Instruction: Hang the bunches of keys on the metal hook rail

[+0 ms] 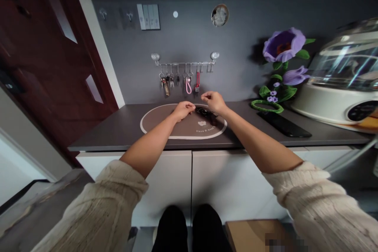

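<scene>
Both my arms reach out over a dark countertop to a brown oval mat with a white rim. My left hand is curled over the mat, fingers pinched on a dark key bunch that lies between the hands. My right hand hovers just above and right of it, fingertips pinched together; whether it grips part of the bunch is hidden. On the wall behind hangs a chrome hook rail with several key sets, one on a pink loop and one on a red strap.
A black phone lies on the counter to the right, beside purple artificial flowers and a white appliance with a clear lid. A dark red door stands left. White cabinet doors are below, a cardboard box by my feet.
</scene>
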A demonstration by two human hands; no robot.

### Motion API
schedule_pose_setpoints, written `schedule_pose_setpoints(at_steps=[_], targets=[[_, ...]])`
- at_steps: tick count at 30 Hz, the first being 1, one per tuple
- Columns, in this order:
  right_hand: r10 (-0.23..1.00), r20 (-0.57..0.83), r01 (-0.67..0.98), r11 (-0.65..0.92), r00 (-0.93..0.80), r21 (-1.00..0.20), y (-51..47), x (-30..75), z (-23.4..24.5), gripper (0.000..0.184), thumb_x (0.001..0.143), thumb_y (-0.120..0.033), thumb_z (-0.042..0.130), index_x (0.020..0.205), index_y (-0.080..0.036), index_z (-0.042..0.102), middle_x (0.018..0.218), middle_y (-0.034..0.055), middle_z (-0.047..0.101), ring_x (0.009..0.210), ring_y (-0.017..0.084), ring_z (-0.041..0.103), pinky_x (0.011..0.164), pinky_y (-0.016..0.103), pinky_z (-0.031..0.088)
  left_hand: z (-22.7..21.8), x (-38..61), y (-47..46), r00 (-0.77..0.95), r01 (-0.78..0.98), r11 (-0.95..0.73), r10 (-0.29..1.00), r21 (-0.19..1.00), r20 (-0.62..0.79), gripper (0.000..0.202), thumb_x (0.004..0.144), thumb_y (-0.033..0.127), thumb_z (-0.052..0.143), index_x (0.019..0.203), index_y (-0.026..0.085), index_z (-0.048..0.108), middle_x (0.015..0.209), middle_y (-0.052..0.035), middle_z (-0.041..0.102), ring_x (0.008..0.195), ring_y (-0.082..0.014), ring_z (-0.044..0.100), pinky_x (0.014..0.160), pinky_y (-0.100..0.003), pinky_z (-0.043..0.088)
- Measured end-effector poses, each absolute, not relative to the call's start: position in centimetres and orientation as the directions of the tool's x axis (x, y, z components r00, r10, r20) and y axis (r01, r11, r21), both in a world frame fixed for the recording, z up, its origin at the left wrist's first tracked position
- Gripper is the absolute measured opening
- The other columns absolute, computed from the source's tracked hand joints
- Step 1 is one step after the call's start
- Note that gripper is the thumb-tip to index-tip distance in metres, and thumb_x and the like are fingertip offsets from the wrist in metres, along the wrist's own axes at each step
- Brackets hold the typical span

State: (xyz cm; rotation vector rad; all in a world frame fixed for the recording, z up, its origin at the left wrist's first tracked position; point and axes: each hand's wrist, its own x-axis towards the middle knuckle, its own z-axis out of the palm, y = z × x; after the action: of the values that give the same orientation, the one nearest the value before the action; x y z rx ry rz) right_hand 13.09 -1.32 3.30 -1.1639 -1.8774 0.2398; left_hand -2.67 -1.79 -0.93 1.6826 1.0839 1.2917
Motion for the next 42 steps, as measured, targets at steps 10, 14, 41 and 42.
schedule_pose_setpoints(at_steps=[10,14,41,42], targets=[[0.833,0.477,0.720,0.511,-0.280,-0.469,-1.5,14.3,1.0,0.018,0.071,-0.024,0.052,0.079,-0.015,0.065,0.073,0.0021,0.064,0.066,0.011,0.054,0.065,0.021,0.039,-1.0,-2.6,-1.9,0.210,0.324,-0.412,0.909,0.852,0.360,0.012,0.063,0.017,0.060,0.074,0.010,0.060,0.058,0.0019,0.054,0.055,-0.0065,0.044,0.058,-0.021,0.035],[0.836,0.440,0.729,0.520,-0.327,-0.446,-1.5,14.3,1.3,0.016,0.071,-0.022,0.053,0.078,-0.014,0.066,0.073,0.0020,0.063,0.065,0.010,0.053,0.064,0.020,0.038,-1.2,-2.7,-1.7,0.211,0.325,-0.411,0.909,0.852,0.358,0.014,0.062,0.016,0.061,0.075,0.011,0.060,0.059,0.0016,0.054,0.057,-0.0068,0.045,0.060,-0.022,0.037],[0.825,0.441,0.392,0.558,-0.353,-0.731,-0.7,14.8,1.1,0.023,0.067,-0.036,0.055,0.069,-0.013,0.055,0.057,-0.0013,0.052,0.053,0.008,0.042,0.058,0.022,0.035,-1.1,-2.7,-1.5,0.268,0.246,-0.495,0.861,0.833,0.433,0.028,0.063,0.033,0.061,0.080,0.011,0.060,0.067,-0.0012,0.058,0.060,-0.0087,0.047,0.062,-0.024,0.037],[0.828,0.437,0.369,0.552,-0.352,-0.748,-0.8,14.7,1.2,0.023,0.067,-0.037,0.055,0.069,-0.013,0.055,0.057,-0.0013,0.052,0.053,0.008,0.042,0.057,0.022,0.035,-1.1,-2.7,-1.6,0.275,0.237,-0.501,0.856,0.832,0.437,0.029,0.064,0.035,0.061,0.080,0.011,0.060,0.067,-0.0012,0.058,0.059,-0.0085,0.047,0.061,-0.024,0.036]])
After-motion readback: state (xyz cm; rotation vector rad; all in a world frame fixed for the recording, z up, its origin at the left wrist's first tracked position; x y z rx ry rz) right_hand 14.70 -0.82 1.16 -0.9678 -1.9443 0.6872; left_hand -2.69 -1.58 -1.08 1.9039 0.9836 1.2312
